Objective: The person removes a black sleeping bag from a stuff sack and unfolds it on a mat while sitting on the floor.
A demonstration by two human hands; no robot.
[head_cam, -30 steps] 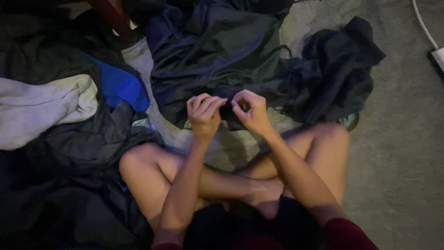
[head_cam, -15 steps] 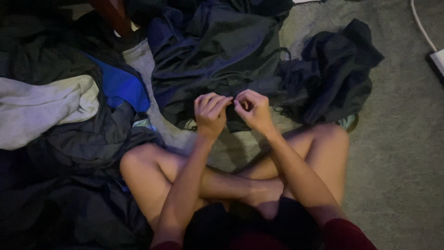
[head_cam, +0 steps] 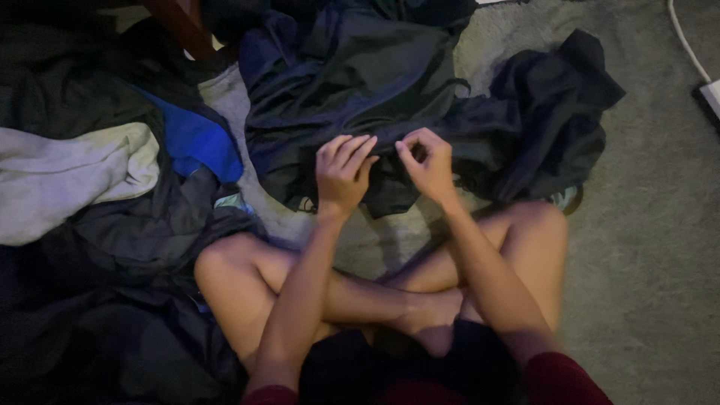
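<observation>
Dark garment [head_cam: 352, 90] lies crumpled on the carpet [head_cam: 652, 247] just in front of the person's crossed legs [head_cam: 360, 292]. Its bulk runs roughly from upper left to lower right, with the near edge toward the knees; no clear collar or hem shows, so which end points where cannot be told. Left hand [head_cam: 341, 172] rests on the near edge of the garment, fingers together and bent forward over the cloth, loosely curled and pressing or gripping a fold. Right hand [head_cam: 427, 161] is just beside it, thumb and forefinger pinched on a small bit of the same cloth, the other fingers curled in. The two hands are near each other but apart.

A second dark heap [head_cam: 555, 112] lies to the right, touching the garment. On the left, a grey cloth [head_cam: 67, 180] and a blue cloth [head_cam: 195, 139] sit among more dark clothing [head_cam: 112, 315] piled against the left knee. A white cable [head_cam: 686, 45] runs along the carpet at the far right. A brown furniture leg [head_cam: 180, 26] stands at the top left.
</observation>
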